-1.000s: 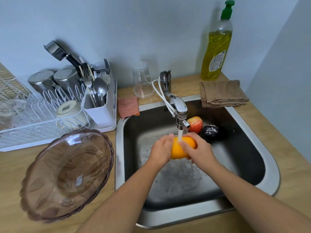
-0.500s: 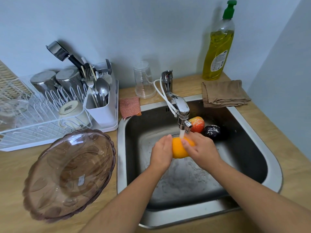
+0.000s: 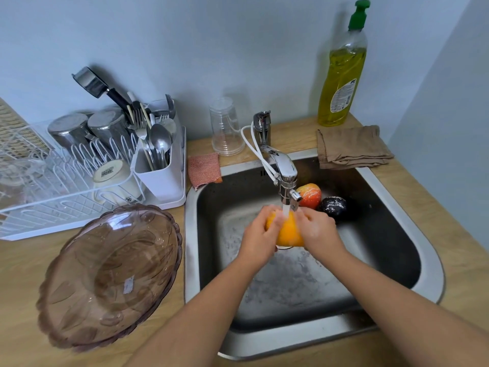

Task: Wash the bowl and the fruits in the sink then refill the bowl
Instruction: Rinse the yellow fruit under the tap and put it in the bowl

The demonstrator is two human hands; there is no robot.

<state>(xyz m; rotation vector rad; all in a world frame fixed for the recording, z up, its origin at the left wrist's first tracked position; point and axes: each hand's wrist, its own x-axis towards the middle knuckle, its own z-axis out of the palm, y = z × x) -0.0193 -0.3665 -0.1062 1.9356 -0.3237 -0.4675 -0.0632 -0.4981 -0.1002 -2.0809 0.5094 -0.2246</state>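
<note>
Left hand [image 3: 260, 242] and right hand [image 3: 316, 234] clasp the orange [image 3: 289, 233] from opposite sides, fingers curled round it. Firm, wet, probably slippery.

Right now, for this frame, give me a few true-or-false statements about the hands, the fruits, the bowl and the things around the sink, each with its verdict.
1. The left hand and the right hand both hold the orange fruit under water running from the tap. True.
2. The bowl sits inside the sink. False: it is on the counter, left of the sink, with nothing in it.
3. A red fruit and a dark fruit lie in the sink behind the hands. True.
4. The soap bottle lies on its side. False: it stands upright behind the folded cloth.
</note>
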